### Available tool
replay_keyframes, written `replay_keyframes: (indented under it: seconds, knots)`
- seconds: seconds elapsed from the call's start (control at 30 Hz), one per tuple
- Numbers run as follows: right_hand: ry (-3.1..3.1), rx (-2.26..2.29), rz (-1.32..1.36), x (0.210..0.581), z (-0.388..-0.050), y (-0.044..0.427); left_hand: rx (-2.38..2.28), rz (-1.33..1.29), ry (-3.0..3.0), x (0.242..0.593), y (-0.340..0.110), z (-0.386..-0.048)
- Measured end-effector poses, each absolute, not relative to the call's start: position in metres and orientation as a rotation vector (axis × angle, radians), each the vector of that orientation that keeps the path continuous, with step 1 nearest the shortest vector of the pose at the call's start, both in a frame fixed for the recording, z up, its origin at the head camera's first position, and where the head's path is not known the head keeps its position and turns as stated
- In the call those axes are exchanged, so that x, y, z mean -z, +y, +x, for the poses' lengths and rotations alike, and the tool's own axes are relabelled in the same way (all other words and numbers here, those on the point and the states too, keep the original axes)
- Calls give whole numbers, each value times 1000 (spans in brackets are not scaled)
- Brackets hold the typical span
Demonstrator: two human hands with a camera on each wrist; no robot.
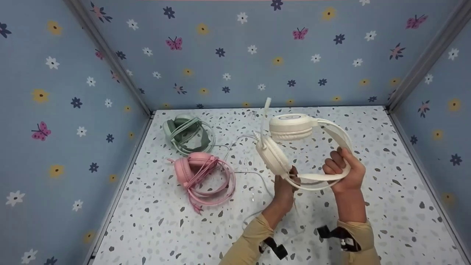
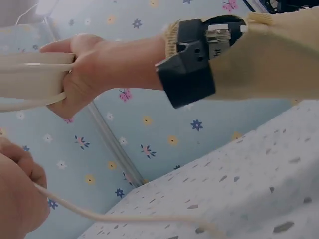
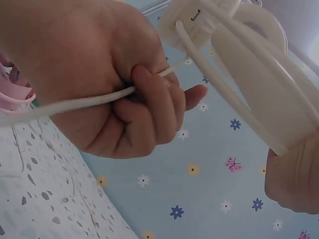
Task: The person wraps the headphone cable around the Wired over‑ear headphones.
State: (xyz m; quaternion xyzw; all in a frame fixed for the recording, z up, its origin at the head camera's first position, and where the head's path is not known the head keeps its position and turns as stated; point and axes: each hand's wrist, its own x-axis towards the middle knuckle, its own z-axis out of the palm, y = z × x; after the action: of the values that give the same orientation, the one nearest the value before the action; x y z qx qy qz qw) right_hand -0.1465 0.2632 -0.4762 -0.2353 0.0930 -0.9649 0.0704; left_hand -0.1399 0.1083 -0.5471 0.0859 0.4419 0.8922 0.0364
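Note:
A pair of white headphones [image 1: 290, 127] is held up above the table, its ear cups pointing left and its thin microphone boom rising. My right hand [image 1: 347, 171] grips the headband at its top, fingers wrapped round it; in the left wrist view the same hand [image 2: 84, 69] clasps the band. Under the lower ear cup is my left hand [image 1: 285, 187], partly hidden by the headphones. The right wrist view shows this hand [image 3: 134, 99] with curled fingers round the white cable [image 3: 75, 103]. The cable's loose length trails down to the table.
Pink headphones [image 1: 183, 171] with their cable bundled round them lie on the speckled table [image 1: 176, 235] to the left. Behind them lie green headphones [image 1: 169, 129], likewise wrapped in cable. Flower-patterned panels [image 1: 235, 66] enclose the table at the back and both sides.

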Motion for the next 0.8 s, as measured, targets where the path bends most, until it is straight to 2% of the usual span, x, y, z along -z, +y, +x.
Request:
replay_keyframes:
  seconds: [0.07, 0.23, 0.43, 0.63, 0.8]
  knots:
    - [286, 2983, -675, 475, -148, 264, -2703, 223, 1646, 545, 110, -133]
    - [596, 3289, -557, 474, -153, 269, -2591, 387, 2023, 537, 101, -117]
    - [1023, 3474, -150, 481, -158, 268, -2262, 410, 2369, 559, 81, -121]
    - [1363, 3543, 291, 484, -168, 270, -2031, 551, 2407, 565, 59, -114]
    - [1487, 3532, 447, 489, -176, 274, -1914, 572, 2451, 564, 38, -102]
